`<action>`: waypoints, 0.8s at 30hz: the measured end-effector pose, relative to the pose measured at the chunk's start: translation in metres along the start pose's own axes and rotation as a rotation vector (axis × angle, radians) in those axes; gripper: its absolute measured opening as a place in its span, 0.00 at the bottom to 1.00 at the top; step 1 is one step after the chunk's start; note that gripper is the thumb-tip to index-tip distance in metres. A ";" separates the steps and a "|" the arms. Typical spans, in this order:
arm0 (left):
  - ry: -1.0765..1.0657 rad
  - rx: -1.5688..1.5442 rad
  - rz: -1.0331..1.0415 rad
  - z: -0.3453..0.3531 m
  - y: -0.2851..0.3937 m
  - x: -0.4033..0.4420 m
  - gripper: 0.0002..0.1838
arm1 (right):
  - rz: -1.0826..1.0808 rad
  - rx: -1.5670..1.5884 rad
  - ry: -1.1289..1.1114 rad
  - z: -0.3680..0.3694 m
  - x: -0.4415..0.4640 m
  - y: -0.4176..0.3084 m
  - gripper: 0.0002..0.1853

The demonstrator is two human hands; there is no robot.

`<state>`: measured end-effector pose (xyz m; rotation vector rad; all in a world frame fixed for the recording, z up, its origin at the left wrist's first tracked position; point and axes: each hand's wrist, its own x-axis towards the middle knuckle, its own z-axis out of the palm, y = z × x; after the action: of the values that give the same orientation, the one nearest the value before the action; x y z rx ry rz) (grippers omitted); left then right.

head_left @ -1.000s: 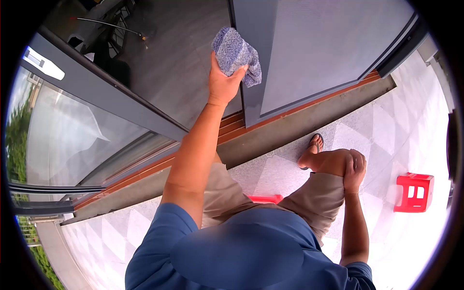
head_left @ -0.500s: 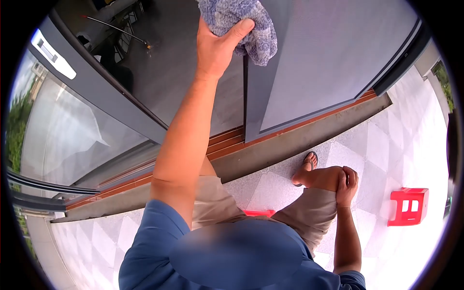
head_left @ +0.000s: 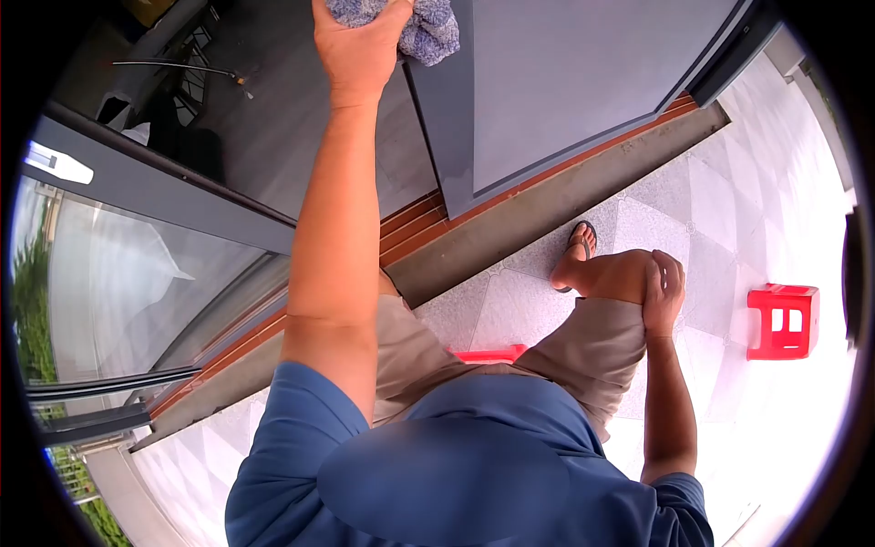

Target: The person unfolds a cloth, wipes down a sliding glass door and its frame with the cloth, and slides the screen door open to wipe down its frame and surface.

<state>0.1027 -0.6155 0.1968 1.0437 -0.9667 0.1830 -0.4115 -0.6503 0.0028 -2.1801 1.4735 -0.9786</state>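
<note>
My left hand is raised to the top of the head view, closed around a bunched blue-grey patterned cloth. The cloth lies over the upright edge of the grey sliding door panel; whether it presses on the panel cannot be told. Its upper part is cut off by the view's edge. My right hand rests on my bent right knee, its fingers draped over the kneecap and holding nothing.
Orange-brown door tracks run above a concrete sill. A glass door leaf with a white handle stands left. A red plastic stool is on the tiled floor at right. Another red piece shows beneath me.
My view has turned and tilted, so the doors and stool sit differently in it. My left hand and the cloth appear farther up and left. My right hand stays on the knee.
</note>
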 end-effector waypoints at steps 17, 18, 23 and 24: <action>-0.033 0.218 -0.374 -0.014 -0.107 -0.175 0.43 | 0.025 -0.065 -0.026 -0.014 0.000 0.016 0.14; -0.043 0.249 -0.372 -0.016 -0.111 -0.178 0.43 | 0.033 -0.062 -0.034 -0.013 0.000 0.014 0.14; -0.069 0.286 -0.265 -0.016 -0.130 -0.176 0.43 | 0.014 -0.067 -0.033 -0.002 0.010 -0.004 0.14; -0.064 0.279 -0.267 -0.013 -0.127 -0.175 0.43 | -0.016 -0.089 -0.032 0.000 0.010 -0.005 0.14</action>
<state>0.0764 -0.6200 -0.0178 1.4310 -0.8642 0.0646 -0.4058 -0.6574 0.0097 -2.2620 1.5142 -0.8949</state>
